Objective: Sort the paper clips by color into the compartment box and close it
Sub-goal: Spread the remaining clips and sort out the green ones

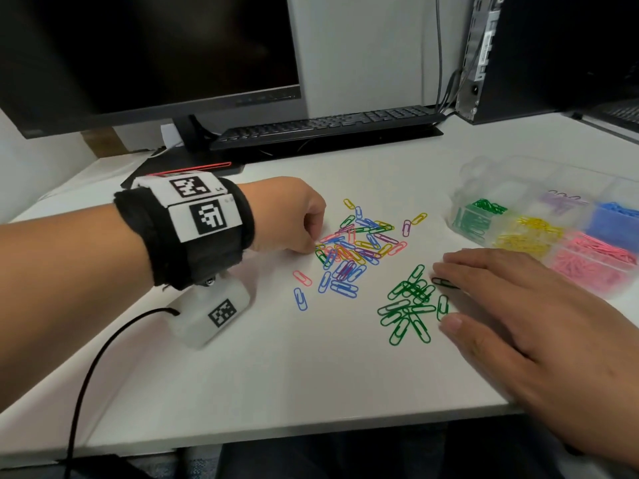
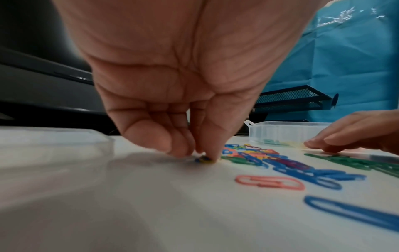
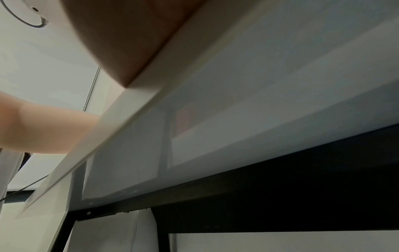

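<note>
The left hand (image 1: 294,216) is at the left edge of the mixed pile (image 1: 356,243) on the desk (image 1: 242,357). Its fingers are curled down and the fingertips (image 2: 207,153) are pressed together on a clip (image 2: 204,159) that looks yellow and blue in the blurred wrist view, so it may be two clips and not one. The right hand (image 1: 518,305) lies flat and spread on the desk, its fingertips touching one clip of the green group (image 1: 409,305), which is set apart from the pile. The box (image 1: 546,229) stands open at the right, with green, yellow, pink, blue and a few purple clips in separate compartments.

The main risk, I think, is in the pinch: clips in the pile overlap and can hook together (the wire loops catch easily), so a lift may drag a clip of another color along and it may end in the wrong compartment. The flat right hand may also push green clips back toward the pile, or toward the desk edge, if it sweeps carelessly. The right wrist view shows only the underside of the desk.
</note>
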A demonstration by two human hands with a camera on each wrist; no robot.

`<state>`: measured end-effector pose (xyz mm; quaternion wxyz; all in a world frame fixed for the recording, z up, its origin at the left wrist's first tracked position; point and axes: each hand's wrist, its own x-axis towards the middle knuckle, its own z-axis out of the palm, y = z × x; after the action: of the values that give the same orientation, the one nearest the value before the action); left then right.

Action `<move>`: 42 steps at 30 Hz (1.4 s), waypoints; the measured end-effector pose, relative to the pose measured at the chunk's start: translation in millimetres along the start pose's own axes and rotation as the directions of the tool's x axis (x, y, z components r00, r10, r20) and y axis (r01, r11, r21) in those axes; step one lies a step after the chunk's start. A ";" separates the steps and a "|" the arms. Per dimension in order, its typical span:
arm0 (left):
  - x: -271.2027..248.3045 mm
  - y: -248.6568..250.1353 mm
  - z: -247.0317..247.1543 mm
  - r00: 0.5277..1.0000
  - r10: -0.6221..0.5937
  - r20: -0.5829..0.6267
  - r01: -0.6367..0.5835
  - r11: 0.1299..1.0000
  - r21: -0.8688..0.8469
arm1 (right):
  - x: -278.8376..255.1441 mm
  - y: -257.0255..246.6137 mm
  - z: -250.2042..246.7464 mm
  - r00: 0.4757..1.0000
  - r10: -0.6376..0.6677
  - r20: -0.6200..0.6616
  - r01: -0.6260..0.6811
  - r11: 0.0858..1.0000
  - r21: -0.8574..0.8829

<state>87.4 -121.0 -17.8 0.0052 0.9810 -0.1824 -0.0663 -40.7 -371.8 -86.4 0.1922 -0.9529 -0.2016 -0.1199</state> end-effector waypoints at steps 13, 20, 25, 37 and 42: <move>-39.9 -20.8 0.3 0.998 0.031 0.060 -0.026 0.997 -0.079 | 0.0 2.6 3.0 1.000 -0.003 -0.022 0.003 1.000 -0.003; -56.6 -32.0 -3.8 0.998 -0.031 0.058 0.024 0.994 0.109 | -0.6 3.2 3.5 1.000 0.004 -0.001 -0.004 1.000 -0.001; -95.3 -34.3 -5.0 0.983 0.028 0.179 -0.022 0.999 -0.033 | -0.1 2.4 3.0 0.999 0.019 0.026 -0.019 1.000 -0.018; -52.8 42.1 -6.5 0.972 0.216 0.092 -0.207 0.974 -0.092 | -1.1 -2.1 -0.7 0.999 0.020 0.027 -0.018 0.998 -0.053; -4.0 34.4 -7.0 0.990 0.132 -0.055 -0.132 0.991 -0.003 | -1.4 -1.0 0.3 1.000 0.021 0.022 -0.019 0.998 -0.061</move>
<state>72.4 -151.8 -9.1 0.0175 0.9681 -0.2466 -0.0397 -42.3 -371.3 -86.7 0.1622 -0.9616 -0.1904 -0.1135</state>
